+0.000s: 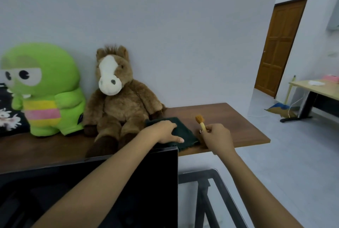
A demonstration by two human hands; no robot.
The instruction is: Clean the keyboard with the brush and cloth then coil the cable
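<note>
A dark green cloth [185, 132] lies folded on the brown wooden shelf [238, 127] behind a black monitor. My left hand [163, 131] rests on top of the cloth, fingers curled over its near edge. To its right, my right hand [217, 137] pinches the pale wooden handle of a small brush [200, 121], whose orange-brown bristles point up and away. Neither the keyboard nor its cable is in view.
The black monitor [110, 182] fills the lower left under my arms. A brown plush horse [117, 97] and a green plush toy [42, 90] sit on the shelf left of the cloth. A dark metal frame [211, 191] stands below right. A desk [319, 90] and door [280, 48] are far right.
</note>
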